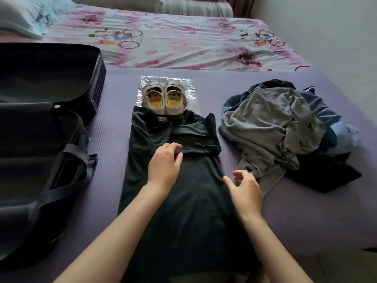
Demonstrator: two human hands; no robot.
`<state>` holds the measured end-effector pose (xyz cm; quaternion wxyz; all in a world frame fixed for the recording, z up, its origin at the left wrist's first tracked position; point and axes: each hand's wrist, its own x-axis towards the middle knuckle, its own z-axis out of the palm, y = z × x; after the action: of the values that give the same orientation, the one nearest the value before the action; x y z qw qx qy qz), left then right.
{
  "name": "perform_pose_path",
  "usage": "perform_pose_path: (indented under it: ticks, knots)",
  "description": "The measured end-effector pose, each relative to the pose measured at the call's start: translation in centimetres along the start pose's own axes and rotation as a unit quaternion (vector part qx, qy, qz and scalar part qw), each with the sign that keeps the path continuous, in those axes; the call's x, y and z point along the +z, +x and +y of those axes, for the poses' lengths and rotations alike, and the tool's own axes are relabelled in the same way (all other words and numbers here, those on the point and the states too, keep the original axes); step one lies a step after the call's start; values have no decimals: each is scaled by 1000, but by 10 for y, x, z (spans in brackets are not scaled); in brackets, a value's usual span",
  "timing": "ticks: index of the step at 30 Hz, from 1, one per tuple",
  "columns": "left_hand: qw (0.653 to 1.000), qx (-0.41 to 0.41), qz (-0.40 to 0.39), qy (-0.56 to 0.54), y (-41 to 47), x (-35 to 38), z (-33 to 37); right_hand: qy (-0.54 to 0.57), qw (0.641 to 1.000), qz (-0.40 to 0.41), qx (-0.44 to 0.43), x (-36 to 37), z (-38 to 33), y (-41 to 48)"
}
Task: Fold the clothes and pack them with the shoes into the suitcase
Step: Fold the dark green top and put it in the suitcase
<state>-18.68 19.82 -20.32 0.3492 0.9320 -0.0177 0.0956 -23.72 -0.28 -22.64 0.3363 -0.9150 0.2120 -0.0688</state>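
A black shirt (179, 201) lies lengthwise on the purple mat (265, 221), its sides and sleeves folded inward. My left hand (164, 166) rests on its middle, fingertips and thumb at the edge of the folded right sleeve. My right hand (245, 189) hovers with loosely spread fingers at the shirt's right edge, holding nothing. A pair of small white shoes (164, 99) with cartoon insoles stands on a clear plastic bag (189, 88) just beyond the collar. An open black suitcase (40, 139) lies to the left.
A heap of unfolded clothes, a grey garment (271, 127) on top of dark and blue ones, sits right of the shirt. Beyond the mat is a bed with a pink floral sheet (173, 41) and a pillow (24, 15). A white wall stands at the right.
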Motion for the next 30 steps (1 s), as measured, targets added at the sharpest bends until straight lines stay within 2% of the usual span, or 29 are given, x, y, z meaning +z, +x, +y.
perform_pose_path:
  ticks: [3,5,12,17,19,21,27,30]
  knots:
    - [998,-37,-33,-40,40,35,38,-33,998,-46,36,-3,10,-5]
    - [996,-58,-52,-33,58,59,56,-51,997,-49,35,1,11,-11]
    - [983,-139,-86,88,88,112,74,-23,996,-58,62,4,2,-21]
    - [975,-147,-80,146,95,122,71,3,993,-93,73,6,-1,-25]
    - [979,-154,-65,120,98,118,66,-9,991,-119,66,4,-1,-24]
    - [982,-178,-34,46,102,109,59,-1,990,-136,48,0,-5,-25]
    - [965,-208,34,-156,111,46,21,102,984,-146,-15,14,-40,-53]
    - [956,-227,58,-179,107,10,-17,83,971,-210,-75,28,-61,-71]
